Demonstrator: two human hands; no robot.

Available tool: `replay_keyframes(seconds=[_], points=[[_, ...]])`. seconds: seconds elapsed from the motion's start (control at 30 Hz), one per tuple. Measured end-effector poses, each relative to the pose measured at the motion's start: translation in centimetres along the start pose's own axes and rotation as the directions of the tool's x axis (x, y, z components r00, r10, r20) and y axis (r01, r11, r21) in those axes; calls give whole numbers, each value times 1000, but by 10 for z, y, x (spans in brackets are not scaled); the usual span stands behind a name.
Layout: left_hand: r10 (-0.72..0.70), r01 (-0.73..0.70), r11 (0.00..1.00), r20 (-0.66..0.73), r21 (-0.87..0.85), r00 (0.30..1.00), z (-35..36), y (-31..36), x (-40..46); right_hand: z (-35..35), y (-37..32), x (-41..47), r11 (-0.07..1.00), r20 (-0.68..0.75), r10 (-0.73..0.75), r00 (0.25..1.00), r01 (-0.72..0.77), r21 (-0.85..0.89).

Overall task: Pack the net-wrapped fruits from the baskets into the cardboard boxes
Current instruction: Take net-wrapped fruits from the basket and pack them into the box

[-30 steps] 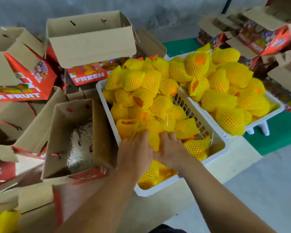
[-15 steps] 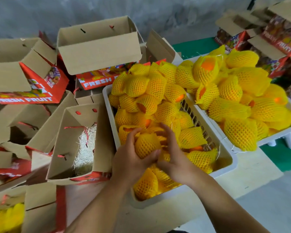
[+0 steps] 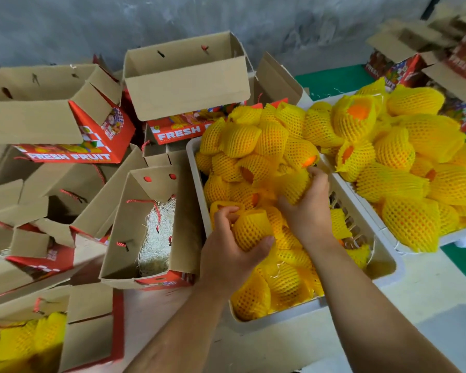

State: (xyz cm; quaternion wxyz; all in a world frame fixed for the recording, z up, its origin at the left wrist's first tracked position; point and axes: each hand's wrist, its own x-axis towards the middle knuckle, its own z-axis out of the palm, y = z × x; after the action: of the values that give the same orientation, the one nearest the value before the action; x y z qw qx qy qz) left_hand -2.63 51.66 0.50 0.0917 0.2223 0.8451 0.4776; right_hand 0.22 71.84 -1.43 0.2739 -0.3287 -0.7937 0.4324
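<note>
Left hand (image 3: 230,254) now clamped on net-wrapped fruit (image 3: 250,230), lifted off pile vs 1 s ago. Right hand (image 3: 307,208) shifted to 1 o'clock, curled round 2nd fruit (image 3: 296,188) in basket (image 3: 385,267). Open box (image 3: 151,224) w/ straw at 9 o'clock, unfilled; transfer likely next.

Yellow net-wrapped fruits (image 3: 256,157) heap two white baskets (image 3: 382,267) beside an open, seemingly straw-lined cardboard box (image 3: 124,227).
</note>
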Motion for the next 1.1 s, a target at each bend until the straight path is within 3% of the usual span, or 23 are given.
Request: replay_keyframes(seconds=[0.07, 0.13, 0.23, 0.33, 0.43, 0.5, 0.67, 0.77, 0.9, 0.93, 1.0, 1.03, 1.1], points=[[-35, 32, 993, -18, -113, 999, -2, 1, -2, -7, -13, -27, 983, -43, 94, 995, -86, 162], [-74, 67, 947, -10, -315, 997, -6, 4, -4, -10, -32, -51, 947, 41, 144, 989, -150, 284], [-175, 113, 798, -49, -592, 983, -22, 11, -5, -6, -60, -78, 866, 187, 89, 978, -169, 471], [-269, 188, 643, 10, -743, 963, -48, 8, -13, 7, -84, -102, 789, 266, 51, 963, -202, 580], [-309, 269, 588, 95, -763, 946, -86, -12, -28, 30, -105, -127, 724, 360, 65, 931, -293, 625], [-316, 299, 552, 137, -778, 939, -119, -33, -41, 47, -121, -146, 754, 400, 34, 916, -285, 591], [-318, 258, 577, 78, -775, 945, -215, -95, -84, 112, -178, -211, 861, 487, -104, 867, -167, 481], [-349, 277, 598, 67, -752, 935, -278, -137, -109, 168, -210, -257, 845, 539, -94, 837, -219, 488], [-429, 281, 677, -54, -680, 902, -352, -196, -135, 239, -237, -305, 811, 597, -74, 799, -300, 502], [-469, 289, 691, -106, -663, 877, -367, -208, -139, 252, -240, -314, 834, 584, -71, 809, -273, 480], [-560, 335, 704, -200, -626, 804, -395, -231, -149, 274, -240, -329, 935, 527, -137, 839, -67, 348], [-590, 362, 707, -224, -607, 776, -406, -239, -155, 281, -238, -333, 962, 543, -191, 818, 45, 271], [-587, 374, 726, -237, -577, 774, -419, -255, -163, 291, -234, -334, 979, 732, -202, 651, 142, 144]])
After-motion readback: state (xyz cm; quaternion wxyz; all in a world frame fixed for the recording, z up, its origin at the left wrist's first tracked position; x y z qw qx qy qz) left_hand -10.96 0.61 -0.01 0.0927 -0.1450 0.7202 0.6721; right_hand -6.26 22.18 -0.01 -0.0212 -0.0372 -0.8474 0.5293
